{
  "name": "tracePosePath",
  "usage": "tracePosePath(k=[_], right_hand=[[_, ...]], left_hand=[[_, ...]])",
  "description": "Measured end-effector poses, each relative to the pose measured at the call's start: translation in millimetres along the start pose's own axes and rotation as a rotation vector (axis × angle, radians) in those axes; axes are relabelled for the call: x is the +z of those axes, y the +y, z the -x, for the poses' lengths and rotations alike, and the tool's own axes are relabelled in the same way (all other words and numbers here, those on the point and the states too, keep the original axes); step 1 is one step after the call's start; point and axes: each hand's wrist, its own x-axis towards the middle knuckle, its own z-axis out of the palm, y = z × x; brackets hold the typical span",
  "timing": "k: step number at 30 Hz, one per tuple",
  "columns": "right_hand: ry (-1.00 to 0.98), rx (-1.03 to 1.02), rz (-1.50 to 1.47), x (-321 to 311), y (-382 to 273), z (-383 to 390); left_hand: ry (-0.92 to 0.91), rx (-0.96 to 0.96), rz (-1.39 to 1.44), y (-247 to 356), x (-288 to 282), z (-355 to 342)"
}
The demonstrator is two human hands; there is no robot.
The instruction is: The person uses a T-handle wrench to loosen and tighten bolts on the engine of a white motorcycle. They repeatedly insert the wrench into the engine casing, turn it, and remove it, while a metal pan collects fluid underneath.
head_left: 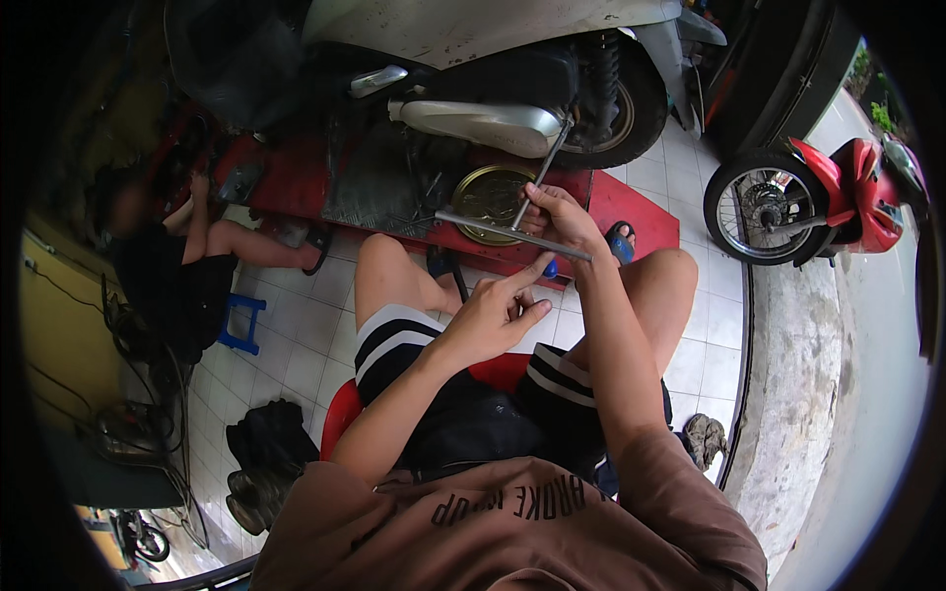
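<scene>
A metal T-handle wrench point(540, 175) reaches up to the rear end of a scooter's silver engine cover point(483, 123). Its long crossbar point(483, 225) lies slanted towards me. My right hand point(560, 219) is closed round the wrench's shaft, just above the crossbar. Lower and to the left is my left hand point(493, 320), holding nothing. Its index finger stretches to the crossbar's right end and appears to touch it, while the thumb stands apart and the other fingers are partly curled. Beneath the wrench sits a round gold-coloured pan point(473, 192).
The scooter's rear wheel point(631, 113) stands beyond my right hand, above a red lift platform point(641, 212). A red motorcycle point(818, 202) is parked at the right. At the left another person point(168, 256) sits by a blue stool point(241, 323). Dark cloth point(271, 438) lies on the tiles.
</scene>
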Motion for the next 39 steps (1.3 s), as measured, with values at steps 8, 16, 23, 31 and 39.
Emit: tracePosePath(k=[8, 16, 23, 31, 39], right_hand=[[-0.018, -0.047, -0.033, 5, -1, 0], [0.011, -0.071, -0.082, 15, -4, 5], [0.018, -0.071, -0.093, 3, -6, 6], [0.005, -0.091, -0.156, 0, -11, 3], [0.033, -0.067, -0.095, 8, -6, 0]], left_hand=[[0.000, -0.180, 0.048, -8, 0, 0], [0.183, -0.351, 0.185, -9, 0, -1], [0.499, -0.258, 0.075, 25, -2, -17], [0.114, -0.159, 0.019, 35, 13, -17], [0.433, -0.121, -0.023, 25, -14, -10]])
